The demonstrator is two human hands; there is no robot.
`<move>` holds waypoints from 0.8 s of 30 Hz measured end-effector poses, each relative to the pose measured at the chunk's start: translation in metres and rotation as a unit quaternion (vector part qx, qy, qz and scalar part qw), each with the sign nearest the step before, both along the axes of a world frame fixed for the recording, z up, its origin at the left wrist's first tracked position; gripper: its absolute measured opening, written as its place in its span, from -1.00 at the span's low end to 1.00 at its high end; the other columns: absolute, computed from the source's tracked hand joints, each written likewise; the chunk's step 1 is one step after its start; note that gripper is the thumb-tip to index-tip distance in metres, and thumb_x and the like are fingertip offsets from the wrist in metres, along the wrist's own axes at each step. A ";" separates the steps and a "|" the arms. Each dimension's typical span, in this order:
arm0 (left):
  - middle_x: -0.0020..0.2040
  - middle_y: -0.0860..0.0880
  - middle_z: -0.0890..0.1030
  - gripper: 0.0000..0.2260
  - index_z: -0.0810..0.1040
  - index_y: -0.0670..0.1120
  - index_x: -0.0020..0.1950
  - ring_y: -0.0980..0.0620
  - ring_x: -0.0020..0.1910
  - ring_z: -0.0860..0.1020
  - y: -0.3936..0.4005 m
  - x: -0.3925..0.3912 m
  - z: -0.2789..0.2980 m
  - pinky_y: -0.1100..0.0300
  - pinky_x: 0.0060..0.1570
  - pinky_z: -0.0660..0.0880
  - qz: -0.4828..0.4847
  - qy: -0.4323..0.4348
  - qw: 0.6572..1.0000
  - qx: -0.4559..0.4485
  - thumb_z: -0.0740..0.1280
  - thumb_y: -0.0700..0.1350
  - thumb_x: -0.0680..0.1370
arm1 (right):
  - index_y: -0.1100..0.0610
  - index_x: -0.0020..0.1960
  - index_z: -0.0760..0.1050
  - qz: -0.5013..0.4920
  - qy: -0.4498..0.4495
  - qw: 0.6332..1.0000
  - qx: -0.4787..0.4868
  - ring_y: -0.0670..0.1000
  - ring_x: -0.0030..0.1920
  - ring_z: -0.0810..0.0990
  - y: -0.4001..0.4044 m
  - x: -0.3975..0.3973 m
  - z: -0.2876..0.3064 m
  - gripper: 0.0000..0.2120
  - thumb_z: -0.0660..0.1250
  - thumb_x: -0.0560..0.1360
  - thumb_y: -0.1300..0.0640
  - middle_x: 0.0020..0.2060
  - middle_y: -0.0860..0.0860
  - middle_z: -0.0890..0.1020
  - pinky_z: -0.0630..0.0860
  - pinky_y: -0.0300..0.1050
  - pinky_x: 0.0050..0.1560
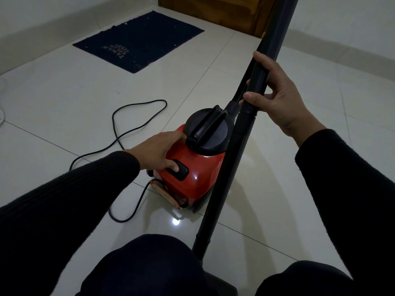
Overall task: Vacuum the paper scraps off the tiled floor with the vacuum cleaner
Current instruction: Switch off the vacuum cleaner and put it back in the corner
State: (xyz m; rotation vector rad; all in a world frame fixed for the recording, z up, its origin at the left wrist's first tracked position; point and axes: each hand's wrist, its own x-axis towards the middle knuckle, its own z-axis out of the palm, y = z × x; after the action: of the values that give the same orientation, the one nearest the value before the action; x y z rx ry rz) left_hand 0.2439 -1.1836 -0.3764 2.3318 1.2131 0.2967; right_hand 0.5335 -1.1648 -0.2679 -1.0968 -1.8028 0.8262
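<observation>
A red vacuum cleaner [198,167] with a black lid and carry handle stands on the pale tiled floor [277,167] in the middle of the view. My left hand [158,151] rests on its red body, with a straight finger pressing the black button [180,169]. My right hand [277,97] grips the black wand tube [226,174], which slants from the top right down between my knees. A tiny pale scrap [117,92] lies on the tiles at the left.
A black power cord [128,124] loops over the floor left of the vacuum. A dark blue mat [139,39] with small white specks lies at the back beside a wooden door [213,11]. Walls close off the left and right sides.
</observation>
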 end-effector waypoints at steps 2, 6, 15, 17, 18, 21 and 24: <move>0.25 0.01 0.48 -0.35 0.38 -0.03 0.31 0.02 0.21 0.44 0.003 0.000 -0.003 0.16 0.16 0.39 -0.016 0.013 1.000 0.012 0.55 -0.04 0.30 | -0.15 0.45 0.25 0.002 0.003 1.000 -0.001 0.18 0.38 0.40 0.000 -0.001 0.000 -0.35 0.41 0.49 0.25 0.48 0.10 0.27 0.65 -0.11 0.06; 0.23 0.00 0.47 -0.31 0.39 -0.05 0.32 0.01 0.19 0.44 0.008 0.003 -0.002 0.16 0.18 0.39 -0.016 0.027 0.999 0.014 0.57 -0.01 0.26 | -0.13 0.45 0.25 -0.003 0.014 1.000 -0.008 0.07 0.32 0.45 0.002 -0.001 -0.003 -0.35 0.40 0.50 0.30 0.47 0.13 0.28 0.65 -0.11 0.05; 0.33 0.04 0.34 -0.19 0.19 -0.01 0.45 0.03 0.34 0.34 0.004 0.009 -0.001 -0.20 0.46 0.07 -0.026 0.111 0.993 0.032 0.52 0.02 0.29 | -0.11 0.46 0.25 0.000 0.019 1.000 -0.007 0.03 0.28 0.47 0.007 -0.002 -0.009 -0.35 0.41 0.51 0.30 0.47 0.14 0.28 0.65 -0.12 0.03; 0.36 0.03 0.32 -0.16 0.16 -0.03 0.47 0.03 0.38 0.31 0.002 0.011 -0.001 -0.20 0.47 0.04 -0.022 0.117 0.992 0.042 0.52 0.01 0.30 | -0.12 0.45 0.26 -0.005 0.024 1.000 -0.005 -0.04 0.22 0.51 0.006 -0.002 -0.007 -0.35 0.40 0.51 0.31 0.47 0.15 0.28 0.65 -0.14 0.03; 0.37 0.03 0.32 -0.16 0.16 -0.03 0.47 0.03 0.38 0.30 0.001 0.012 0.001 -0.19 0.47 0.03 -0.021 0.117 0.992 0.041 0.52 0.01 0.31 | -0.13 0.44 0.26 -0.003 0.025 1.000 -0.006 -0.07 0.18 0.54 0.005 -0.003 -0.006 -0.35 0.40 0.51 0.32 0.46 0.15 0.29 0.65 -0.15 0.02; 0.34 0.03 0.35 -0.21 0.21 -0.04 0.45 0.03 0.26 0.37 0.002 0.011 0.005 -0.05 0.42 0.15 -0.021 0.097 0.995 0.025 0.52 0.00 0.32 | -0.17 0.43 0.26 0.001 0.020 1.000 -0.009 -0.01 0.18 0.57 0.001 -0.003 -0.004 -0.35 0.40 0.51 0.31 0.46 0.16 0.29 0.65 -0.16 0.02; 0.30 0.00 0.38 -0.26 0.27 -0.08 0.42 0.01 0.21 0.41 0.001 0.007 0.005 0.15 0.20 0.39 -0.026 0.058 0.998 -0.002 0.53 -0.03 0.33 | -0.16 0.44 0.25 0.002 0.013 1.000 -0.004 0.10 0.28 0.51 0.000 -0.002 -0.003 -0.34 0.40 0.51 0.30 0.47 0.16 0.28 0.65 -0.14 0.03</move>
State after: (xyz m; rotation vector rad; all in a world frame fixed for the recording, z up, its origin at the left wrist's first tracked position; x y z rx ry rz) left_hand 0.2508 -1.1821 -0.3718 2.4019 1.2040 0.1428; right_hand 0.5311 -1.1649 -0.2706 -1.0829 -1.7830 0.8476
